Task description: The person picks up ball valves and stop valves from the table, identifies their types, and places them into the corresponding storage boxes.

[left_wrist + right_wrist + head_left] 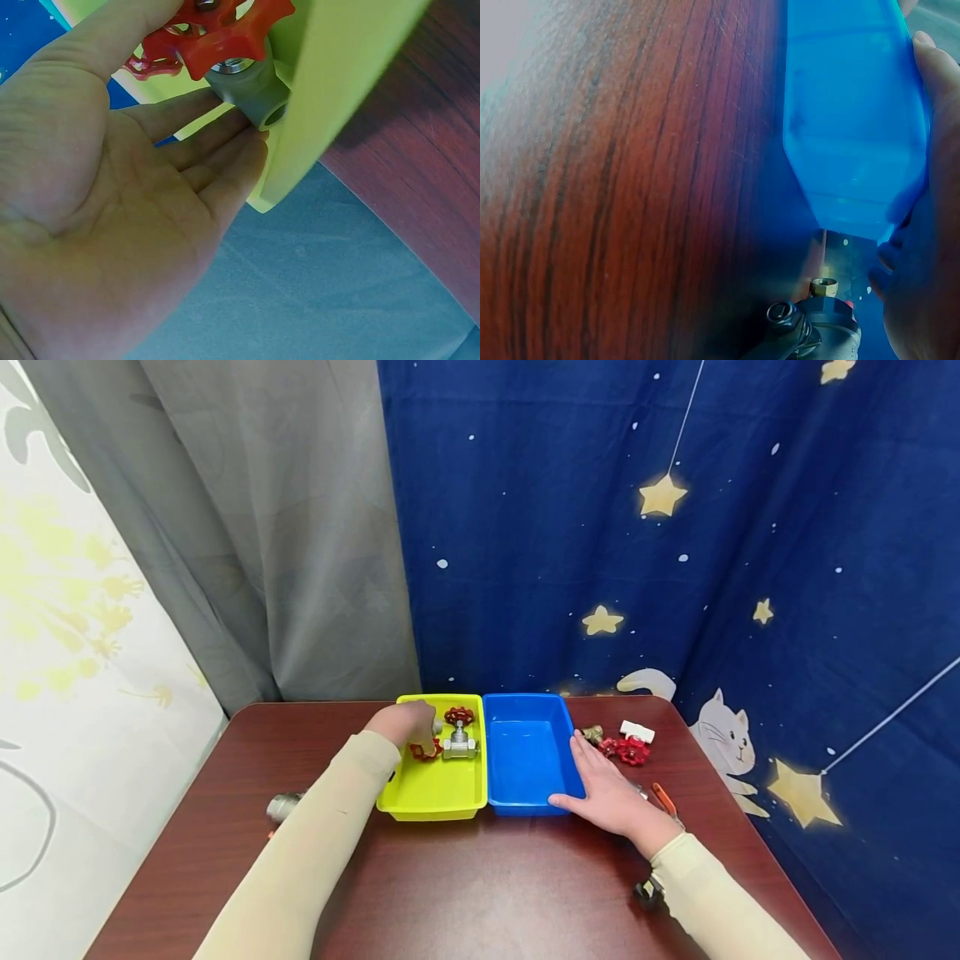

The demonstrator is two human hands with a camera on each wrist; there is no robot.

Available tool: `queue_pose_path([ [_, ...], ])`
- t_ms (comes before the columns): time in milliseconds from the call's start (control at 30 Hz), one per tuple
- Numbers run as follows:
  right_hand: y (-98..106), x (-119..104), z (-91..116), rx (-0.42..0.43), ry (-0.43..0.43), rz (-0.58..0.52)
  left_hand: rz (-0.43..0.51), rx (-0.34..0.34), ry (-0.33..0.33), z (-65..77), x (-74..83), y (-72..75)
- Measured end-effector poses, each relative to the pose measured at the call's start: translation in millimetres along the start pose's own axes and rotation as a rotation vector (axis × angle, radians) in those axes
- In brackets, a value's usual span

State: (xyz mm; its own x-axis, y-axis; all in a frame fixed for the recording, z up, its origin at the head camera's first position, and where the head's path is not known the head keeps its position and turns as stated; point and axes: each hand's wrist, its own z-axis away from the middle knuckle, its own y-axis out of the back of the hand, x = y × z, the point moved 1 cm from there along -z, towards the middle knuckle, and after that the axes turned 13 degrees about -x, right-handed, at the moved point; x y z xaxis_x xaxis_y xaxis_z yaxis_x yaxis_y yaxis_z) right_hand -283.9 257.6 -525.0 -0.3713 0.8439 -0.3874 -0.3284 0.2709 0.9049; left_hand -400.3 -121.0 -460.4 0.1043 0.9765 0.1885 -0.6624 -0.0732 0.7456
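On my feed I ct 2 trays: 1 yellow tray (431,789) + 1 blue tray (528,764). Hands = 2, i.e. 1 L hand (402,723), 1 R hand (606,791); sleeves (322,835) = 2.

In yellow I get 2 valves (460,746) w/ 1 red wheel (459,716) ea., so 2 wheels tot.

On R side of table (465,893) (qty 1) I see 1 brass pc (592,734), 1 white pc (637,732), 1 orange-hdl tool (663,798); red pcs (633,750) there overlap, can't get exact no. L side: 1 silver pc (282,807), part hid.

Backdrop: 5 big stars (662,495) approx., 1 cat face (727,747).
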Motion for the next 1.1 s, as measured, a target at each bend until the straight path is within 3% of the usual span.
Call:
queue_pose_path([
  [633, -1, 2, 0, 0.007, 0.005, 0.007, 0.031, 0.041, -0.074, 8.8, -6.5, -1.5],
  [967, -1, 4, -1, 0.0, -0.004, 0.0, -0.064, 0.181, -0.22, 13.9, -27.1, -2.0],
  [1100, -1, 2, -1, -0.005, -0.006, -0.008, -0.039, 0.239, -0.263, 22.0, -37.8, -5.7],
])
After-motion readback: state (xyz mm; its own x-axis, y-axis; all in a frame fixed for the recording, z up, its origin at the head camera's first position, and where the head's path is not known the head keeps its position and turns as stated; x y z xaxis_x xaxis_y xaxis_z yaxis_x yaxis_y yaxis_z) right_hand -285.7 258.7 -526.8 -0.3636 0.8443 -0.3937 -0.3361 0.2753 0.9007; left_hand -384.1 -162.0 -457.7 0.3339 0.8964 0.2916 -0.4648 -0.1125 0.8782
